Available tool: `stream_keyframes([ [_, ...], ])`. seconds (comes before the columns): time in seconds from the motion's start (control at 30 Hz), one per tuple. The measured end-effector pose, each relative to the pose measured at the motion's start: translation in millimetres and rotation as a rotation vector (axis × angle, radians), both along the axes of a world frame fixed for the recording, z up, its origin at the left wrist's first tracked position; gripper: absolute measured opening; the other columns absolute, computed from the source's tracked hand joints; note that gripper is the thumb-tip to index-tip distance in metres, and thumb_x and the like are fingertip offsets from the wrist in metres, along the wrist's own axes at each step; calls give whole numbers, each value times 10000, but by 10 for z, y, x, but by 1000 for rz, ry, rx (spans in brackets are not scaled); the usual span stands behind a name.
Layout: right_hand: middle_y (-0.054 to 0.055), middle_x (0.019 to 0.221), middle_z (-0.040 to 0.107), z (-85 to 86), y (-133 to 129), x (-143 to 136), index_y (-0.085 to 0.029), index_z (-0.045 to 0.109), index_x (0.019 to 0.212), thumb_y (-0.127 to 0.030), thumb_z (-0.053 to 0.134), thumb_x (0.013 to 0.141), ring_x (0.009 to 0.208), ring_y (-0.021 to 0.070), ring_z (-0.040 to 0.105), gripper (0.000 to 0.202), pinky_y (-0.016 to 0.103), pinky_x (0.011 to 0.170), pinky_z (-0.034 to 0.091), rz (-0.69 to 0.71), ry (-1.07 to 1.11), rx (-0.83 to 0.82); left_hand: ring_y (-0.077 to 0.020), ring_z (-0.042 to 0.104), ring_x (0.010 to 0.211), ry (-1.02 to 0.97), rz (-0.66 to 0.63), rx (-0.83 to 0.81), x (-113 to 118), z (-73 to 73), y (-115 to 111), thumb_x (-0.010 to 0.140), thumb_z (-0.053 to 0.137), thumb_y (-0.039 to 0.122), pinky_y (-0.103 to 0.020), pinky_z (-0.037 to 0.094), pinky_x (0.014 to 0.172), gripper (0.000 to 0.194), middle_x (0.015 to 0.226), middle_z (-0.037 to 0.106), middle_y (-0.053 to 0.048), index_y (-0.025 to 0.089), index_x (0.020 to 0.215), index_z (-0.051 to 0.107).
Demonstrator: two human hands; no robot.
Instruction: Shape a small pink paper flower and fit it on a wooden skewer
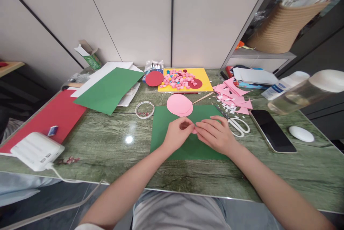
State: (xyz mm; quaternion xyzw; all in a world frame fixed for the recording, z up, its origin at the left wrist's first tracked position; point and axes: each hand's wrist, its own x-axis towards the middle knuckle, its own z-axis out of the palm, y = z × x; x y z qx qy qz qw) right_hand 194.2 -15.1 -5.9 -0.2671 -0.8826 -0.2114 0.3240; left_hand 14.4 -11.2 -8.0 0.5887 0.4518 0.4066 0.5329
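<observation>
left hand (178, 133): fingers pinching small pink piece (194, 131) over flat green sheet (160, 133) | right hand (216, 135): fingers touching it, grip unclear | green-white carton (92, 62): lettering unreadable | worktop (118, 154): wood-grained

Paper discs (179, 104) lie just beyond the hands (175, 134).

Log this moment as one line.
left hand: pinching small pink piece; right hand: touching it; beneath: green paper sheet; nearby: white-handled scissors

Left fingers (186, 132) pinch pink piece (194, 131); right fingers (207, 128) touching; green sheet (192, 151) beneath
</observation>
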Motion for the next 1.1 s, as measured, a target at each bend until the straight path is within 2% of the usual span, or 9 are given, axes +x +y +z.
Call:
stream_keyframes([
  [0.2,13,954,703,-11,0,7,-206,627,841,-141,633,793,911,163,586,81,389,882,400,20,-24,-33,-138,601,697,157,31,126,2,-9,-22,779,510,221,-259,471,715,98,727,646,-12,170,758,591],
  [0.3,14,950,701,-14,-3,2,-203,627,854,-140,634,792,908,163,587,88,390,883,400,19,-22,-40,-135,596,698,135,31,110,7,-22,-27,785,502,228,-254,464,709,96,730,636,-7,172,771,579],
  [0.43,10,958,699,-32,-9,-18,-204,626,866,-142,630,798,908,153,586,92,378,890,400,27,-23,-51,-122,585,649,-19,31,-15,30,-31,-4,781,513,245,-250,454,681,96,686,602,5,163,750,552],
  [0.6,12,963,703,-33,-11,-39,-196,621,892,-135,641,792,898,151,586,119,371,883,402,38,-28,-55,-89,532,576,-378,6,-317,41,-26,42,740,572,259,-247,455,661,140,610,530,27,138,679,536],
  [0.73,23,995,696,-24,-10,-38,-183,621,902,-131,647,785,908,160,578,131,378,876,405,50,-31,-55,-91,530,617,-454,22,-408,34,-15,53,730,601,307,-236,443,662,189,626,539,15,127,685,568],
  [0.93,14,982,694,-39,-7,-39,-205,622,886,-133,618,807,916,153,573,106,371,885,395,51,-41,-75,-86,501,578,-352,13,-364,25,31,41,716,618,282,-222,417,637,166,550,508,35,134,674,555],
  [1.1,10,990,694,-26,-4,-21,-198,613,891,-133,625,803,912,153,572,110,371,878,397,36,-52,-74,-111,537,662,-319,-48,-276,-50,86,59,747,578,285,-242,432,679,142,650,568,12,145,722,572],
])
